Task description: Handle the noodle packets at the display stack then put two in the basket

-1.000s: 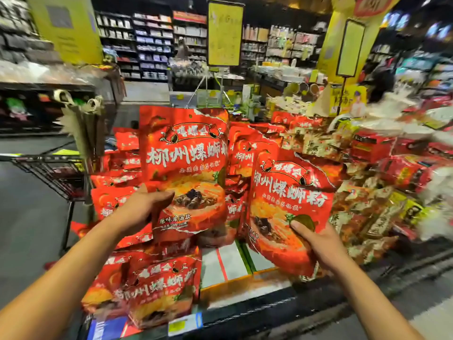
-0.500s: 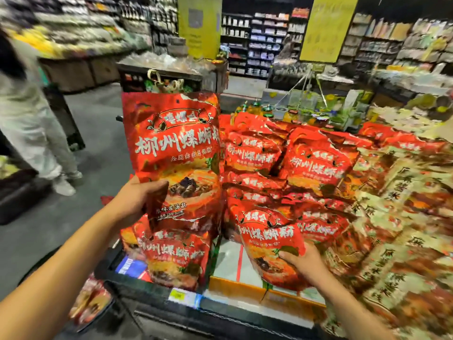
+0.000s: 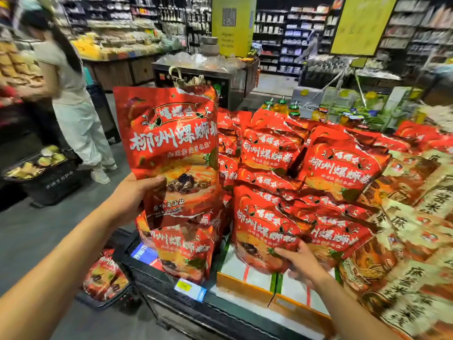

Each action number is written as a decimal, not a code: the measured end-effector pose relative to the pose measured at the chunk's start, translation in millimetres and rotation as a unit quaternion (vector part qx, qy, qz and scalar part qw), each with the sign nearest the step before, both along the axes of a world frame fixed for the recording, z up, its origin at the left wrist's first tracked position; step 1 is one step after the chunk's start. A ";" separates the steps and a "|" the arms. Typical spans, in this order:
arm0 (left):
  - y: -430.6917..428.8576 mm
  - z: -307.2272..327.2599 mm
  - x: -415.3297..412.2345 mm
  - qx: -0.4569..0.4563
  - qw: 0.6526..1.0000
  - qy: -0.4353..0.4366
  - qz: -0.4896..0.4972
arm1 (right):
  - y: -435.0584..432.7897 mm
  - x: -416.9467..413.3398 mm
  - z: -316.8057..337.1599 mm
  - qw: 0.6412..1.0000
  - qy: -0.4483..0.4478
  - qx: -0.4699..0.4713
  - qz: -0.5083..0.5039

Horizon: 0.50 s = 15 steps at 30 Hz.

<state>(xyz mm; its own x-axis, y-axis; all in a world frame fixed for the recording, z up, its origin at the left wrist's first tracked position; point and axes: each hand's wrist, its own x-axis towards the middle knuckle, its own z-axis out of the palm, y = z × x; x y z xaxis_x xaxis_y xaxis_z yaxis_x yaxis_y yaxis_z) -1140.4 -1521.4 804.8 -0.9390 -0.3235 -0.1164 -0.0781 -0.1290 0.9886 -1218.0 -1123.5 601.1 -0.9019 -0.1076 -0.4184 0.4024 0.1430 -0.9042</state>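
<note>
My left hand (image 3: 133, 197) grips a red noodle packet (image 3: 171, 148) by its lower left edge and holds it upright above the left end of the display. My right hand (image 3: 302, 262) pinches the lower corner of a second red packet (image 3: 262, 227) that rests against the pile of like red packets (image 3: 338, 168) on the display stand (image 3: 220, 312). Another red packet (image 3: 183, 251) stands under the raised one at the stand's front left.
Tan and yellow packets (image 3: 416, 241) fill the stand's right side. White and orange cartons (image 3: 245, 278) lie at its front. A basket with red packets (image 3: 105, 278) sits on the floor at left. A person in light clothes (image 3: 73, 99) stands in the aisle, beside a black crate (image 3: 46, 173).
The view has swung left. My right hand has brought its packet down from in front of me onto the pile. My left hand still holds its packet up.
</note>
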 end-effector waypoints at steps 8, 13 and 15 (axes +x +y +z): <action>2.9 7.9 -1.2 -0.002 1.000 -0.002 0.014 | -20.4 -0.7 -15.9 0.999 0.027 -0.024 -0.005; 6.2 14.5 -2.8 -0.006 1.000 0.002 0.027 | -29.4 -24.3 -11.8 0.998 0.047 -0.029 -0.015; 7.4 15.1 -3.5 -0.005 1.000 0.004 0.029 | -30.2 -27.0 -18.4 0.999 0.042 -0.028 -0.021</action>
<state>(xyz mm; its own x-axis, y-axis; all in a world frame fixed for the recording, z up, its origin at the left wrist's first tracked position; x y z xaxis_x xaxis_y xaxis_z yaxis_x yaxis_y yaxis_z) -1143.9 -1514.0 819.9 -0.9197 -0.3782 -0.1057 -0.0633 -0.1229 0.9904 -1245.0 -1153.7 582.7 -0.9375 -0.0901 -0.3361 0.3300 0.0758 -0.9409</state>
